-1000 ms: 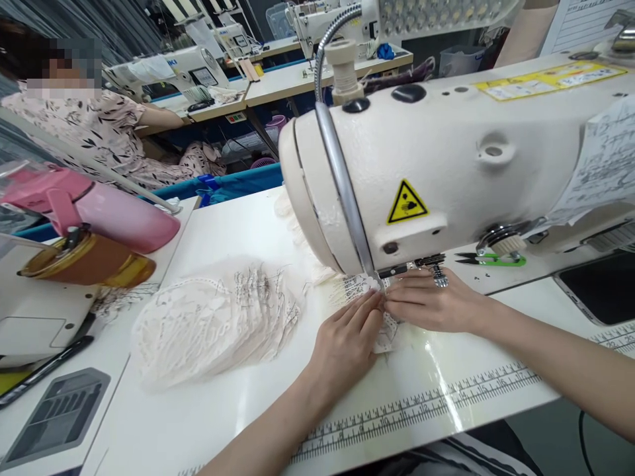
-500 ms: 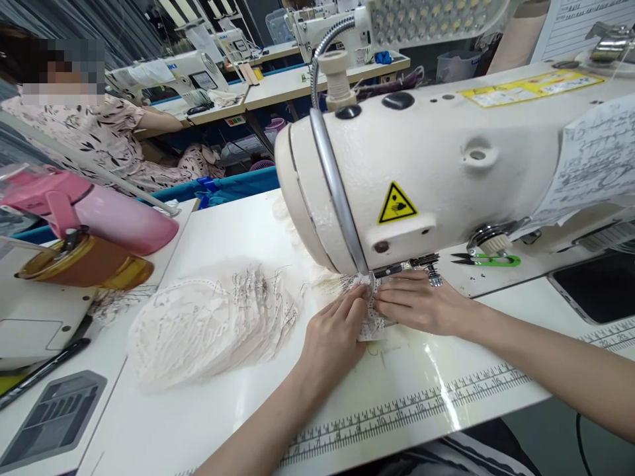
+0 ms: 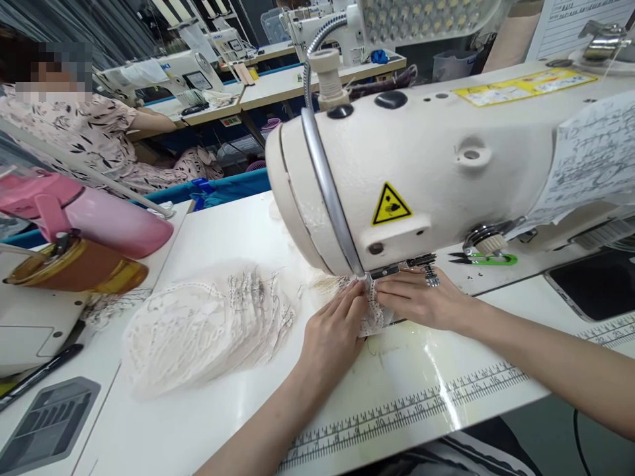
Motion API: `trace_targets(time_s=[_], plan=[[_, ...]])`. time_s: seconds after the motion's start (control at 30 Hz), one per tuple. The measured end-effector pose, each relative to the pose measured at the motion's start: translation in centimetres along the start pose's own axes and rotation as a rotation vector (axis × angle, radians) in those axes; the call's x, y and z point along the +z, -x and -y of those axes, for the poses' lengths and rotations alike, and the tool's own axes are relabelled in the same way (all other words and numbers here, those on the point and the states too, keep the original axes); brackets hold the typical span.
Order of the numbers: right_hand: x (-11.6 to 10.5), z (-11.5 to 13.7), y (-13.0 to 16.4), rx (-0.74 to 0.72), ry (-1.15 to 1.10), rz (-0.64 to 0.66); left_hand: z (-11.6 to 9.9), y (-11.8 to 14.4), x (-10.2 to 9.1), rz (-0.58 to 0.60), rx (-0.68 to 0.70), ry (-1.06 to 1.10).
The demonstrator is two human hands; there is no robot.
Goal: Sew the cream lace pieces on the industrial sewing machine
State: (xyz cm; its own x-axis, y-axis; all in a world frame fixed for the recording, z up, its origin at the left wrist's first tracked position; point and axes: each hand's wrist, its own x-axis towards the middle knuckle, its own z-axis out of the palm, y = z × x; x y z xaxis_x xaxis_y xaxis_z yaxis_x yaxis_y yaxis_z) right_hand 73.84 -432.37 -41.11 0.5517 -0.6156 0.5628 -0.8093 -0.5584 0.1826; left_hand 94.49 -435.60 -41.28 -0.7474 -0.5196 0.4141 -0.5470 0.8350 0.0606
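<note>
Lace [image 3: 371, 324]: thin openwork cloth, sheer. Pile [image 3: 198, 337]: gauzy pale cloth, matt, rough with loose threads. Table [image 3: 208, 430]: smooth, white, glossy, light streaking its front. Machine [image 3: 421, 145]: hard, cream, paint-like skin, soft sheen. Tube [image 3: 327, 188]: smooth silvery metal. Hose [image 3: 328, 30]: ribbed metal, shiny. Note [image 3: 585, 158]: paper, matt, wavy. Phone [image 3: 595, 284]: glossy dark screen. Snips [image 3: 499, 260]: green plastic-looking handle, dark metal-looking blades. Bottle [image 3: 119, 221]: pink, smooth, satin sheen. Tape [image 3: 86, 268]: amber, glossy, plastic-looking. Curtain [image 3: 114, 26]: folded cloth, dull.

White table [image 3: 223, 231]: sheer lace heap [image 3: 203, 330] left, phone [image 3: 592, 287] right, ruler scale [image 3: 387, 422] along near edge.
</note>
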Motion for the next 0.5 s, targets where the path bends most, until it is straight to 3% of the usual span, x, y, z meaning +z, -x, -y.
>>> trace_targets(time_s=[0.13, 0.33, 0.5], plan=[[-0.3, -0.16, -0.21, 0.012, 0.031, -0.02, -0.09, -0.02, -0.14, 0.025, -0.012, -0.001], [-0.16, -0.69, -0.29, 0.002, -0.011, -0.079, -0.07, -0.19, -0.1, 0.056, 0.082, -0.038], [0.09, -0.96, -0.09, 0.02, -0.071, -0.01, -0.05, -0.2, -0.05, 0.089, 0.089, -0.042]])
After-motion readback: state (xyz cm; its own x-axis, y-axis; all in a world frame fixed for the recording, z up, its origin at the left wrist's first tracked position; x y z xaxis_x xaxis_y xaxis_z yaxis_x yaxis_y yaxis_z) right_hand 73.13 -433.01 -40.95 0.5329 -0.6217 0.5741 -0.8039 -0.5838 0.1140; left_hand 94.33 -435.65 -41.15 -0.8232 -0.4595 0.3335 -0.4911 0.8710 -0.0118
